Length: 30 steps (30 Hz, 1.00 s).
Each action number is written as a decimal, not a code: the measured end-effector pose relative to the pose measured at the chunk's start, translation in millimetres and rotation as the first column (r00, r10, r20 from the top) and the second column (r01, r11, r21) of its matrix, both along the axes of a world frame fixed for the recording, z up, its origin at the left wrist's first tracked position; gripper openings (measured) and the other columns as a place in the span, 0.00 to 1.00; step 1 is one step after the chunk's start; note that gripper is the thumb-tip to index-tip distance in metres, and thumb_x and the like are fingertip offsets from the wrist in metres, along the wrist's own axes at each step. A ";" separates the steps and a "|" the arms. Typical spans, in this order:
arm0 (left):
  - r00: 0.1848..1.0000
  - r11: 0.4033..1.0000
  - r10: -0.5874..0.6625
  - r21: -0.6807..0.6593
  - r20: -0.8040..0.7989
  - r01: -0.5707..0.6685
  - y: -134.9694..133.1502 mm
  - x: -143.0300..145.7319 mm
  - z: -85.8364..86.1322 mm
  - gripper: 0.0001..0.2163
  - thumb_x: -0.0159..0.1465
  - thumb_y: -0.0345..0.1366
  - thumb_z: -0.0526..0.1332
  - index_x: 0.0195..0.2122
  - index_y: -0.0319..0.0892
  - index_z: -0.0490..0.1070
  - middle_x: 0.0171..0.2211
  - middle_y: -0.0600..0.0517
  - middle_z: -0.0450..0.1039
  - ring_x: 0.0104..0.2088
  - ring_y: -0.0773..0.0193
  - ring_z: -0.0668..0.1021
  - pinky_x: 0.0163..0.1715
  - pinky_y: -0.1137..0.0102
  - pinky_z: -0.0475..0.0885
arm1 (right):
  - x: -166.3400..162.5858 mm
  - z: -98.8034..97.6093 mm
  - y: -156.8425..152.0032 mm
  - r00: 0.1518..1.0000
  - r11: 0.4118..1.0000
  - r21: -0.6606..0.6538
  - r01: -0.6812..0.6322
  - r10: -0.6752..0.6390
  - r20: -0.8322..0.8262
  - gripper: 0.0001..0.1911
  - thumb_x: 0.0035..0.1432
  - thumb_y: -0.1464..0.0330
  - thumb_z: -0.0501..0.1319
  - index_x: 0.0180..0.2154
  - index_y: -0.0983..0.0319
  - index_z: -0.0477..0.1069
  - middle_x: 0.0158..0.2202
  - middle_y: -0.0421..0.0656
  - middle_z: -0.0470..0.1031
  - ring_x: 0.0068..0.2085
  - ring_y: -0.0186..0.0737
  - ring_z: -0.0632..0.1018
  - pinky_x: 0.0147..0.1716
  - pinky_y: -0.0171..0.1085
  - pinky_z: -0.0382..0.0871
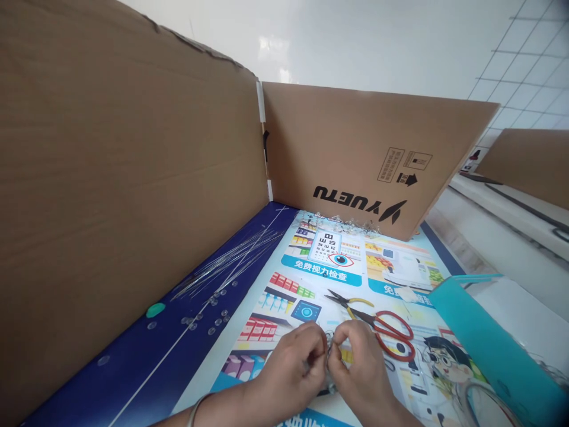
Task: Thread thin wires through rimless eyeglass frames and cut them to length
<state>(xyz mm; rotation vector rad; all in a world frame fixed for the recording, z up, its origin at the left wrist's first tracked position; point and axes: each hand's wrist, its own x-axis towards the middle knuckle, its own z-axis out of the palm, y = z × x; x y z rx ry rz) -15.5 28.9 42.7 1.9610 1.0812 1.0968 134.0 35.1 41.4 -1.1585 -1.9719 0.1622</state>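
Observation:
My left hand (pixel 299 363) and my right hand (pixel 363 370) meet low in the middle of the view, each with thumb and index finger pinched. Between the fingertips shows a bit of a small, dark, wiry piece, too small and covered to name. A bracelet circles my left wrist. Just beyond my right hand lie scissors with red handles (pixel 397 344), their dark blades overlapping pliers with yellow grips (pixel 355 301). A printed poster sheet (pixel 262 279) spreads beneath my hands.
Cardboard panels (pixel 146 148) wall the left and far sides. Thin clear rods (pixel 231 261), several clear beads (pixel 212 301) and a green disc (pixel 155 309) lie left. Clear pieces (pixel 351 225) line the back panel. A teal box (pixel 502 356) and a wire coil (pixel 478 400) are right.

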 end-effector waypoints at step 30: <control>0.997 0.995 0.029 0.090 0.076 -0.035 -5.3 9.3 -9.3 0.06 0.58 0.25 0.50 0.26 0.42 0.56 0.26 0.51 0.63 0.28 0.65 0.67 0.29 0.71 0.64 | 13.8 5.5 3.2 0.987 0.992 0.023 -0.122 0.119 0.110 0.17 0.57 0.77 0.52 0.47 0.60 0.68 0.34 0.46 0.64 0.35 0.41 0.67 0.33 0.42 0.63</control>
